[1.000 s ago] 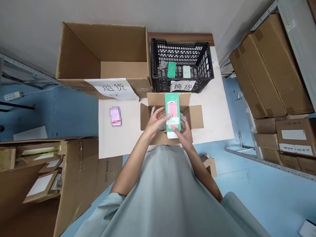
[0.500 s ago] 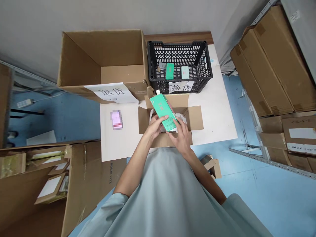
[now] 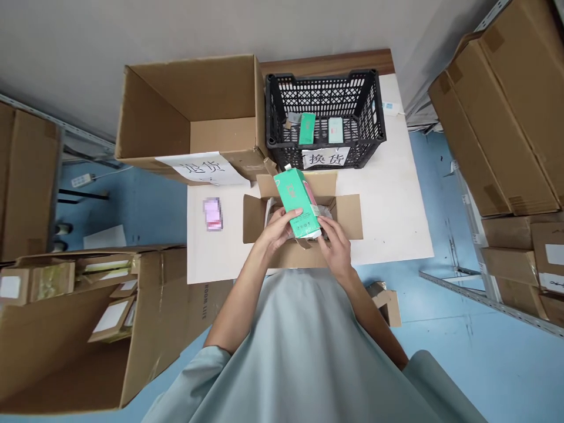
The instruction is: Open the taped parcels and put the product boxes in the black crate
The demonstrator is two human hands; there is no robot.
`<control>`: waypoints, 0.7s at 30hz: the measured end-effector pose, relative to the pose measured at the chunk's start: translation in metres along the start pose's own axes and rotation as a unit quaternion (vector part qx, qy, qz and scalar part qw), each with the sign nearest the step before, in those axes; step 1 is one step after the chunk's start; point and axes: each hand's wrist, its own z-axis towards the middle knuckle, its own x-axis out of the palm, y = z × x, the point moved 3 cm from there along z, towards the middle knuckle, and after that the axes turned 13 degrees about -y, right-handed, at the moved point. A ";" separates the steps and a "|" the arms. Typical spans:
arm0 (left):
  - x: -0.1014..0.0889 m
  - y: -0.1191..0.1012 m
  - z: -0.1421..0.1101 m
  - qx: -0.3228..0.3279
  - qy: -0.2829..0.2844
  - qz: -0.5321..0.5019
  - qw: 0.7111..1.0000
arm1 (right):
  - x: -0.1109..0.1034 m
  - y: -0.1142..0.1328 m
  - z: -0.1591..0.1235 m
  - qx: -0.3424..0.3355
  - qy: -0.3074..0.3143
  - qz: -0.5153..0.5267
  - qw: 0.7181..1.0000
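A slim green product box, pink along one side, is tilted above an open cardboard carton. My left hand grips its lower left, thumb across the printed face. At the lower right corner, by a white end flap, the fingers of my right hand are closed on the edge. White wrapping shows inside the carton, partly covered by the box and my hands. Both ends of the green box have a bit of white flap sticking out.
Behind the carton stand a big open cardboard box and a black plastic crate holding several small packs. A blurred pink item lies on the white table. Shelving with cartons rises at right; a large box of parcels is at lower left.
The green box has been turned from its upright, pink-pictured front to a plain printed face and leans left. My right hand has shifted to its lower right corner.
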 end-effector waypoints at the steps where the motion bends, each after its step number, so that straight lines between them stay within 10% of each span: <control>1: 0.002 0.000 0.000 0.003 -0.007 0.004 1.000 | -0.003 -0.002 0.002 0.003 0.014 -0.005 1.000; 7: 0.013 -0.001 0.003 0.077 -0.093 0.028 0.992 | -0.015 0.002 0.010 0.006 0.144 -0.022 0.989; 15: 0.048 0.006 -0.012 0.180 -0.141 0.096 0.969 | 0.010 -0.008 0.018 0.092 0.019 -0.070 0.993; 21: 0.038 0.000 -0.017 0.142 -0.118 0.066 0.981 | -0.007 -0.034 0.045 0.279 0.010 0.180 0.943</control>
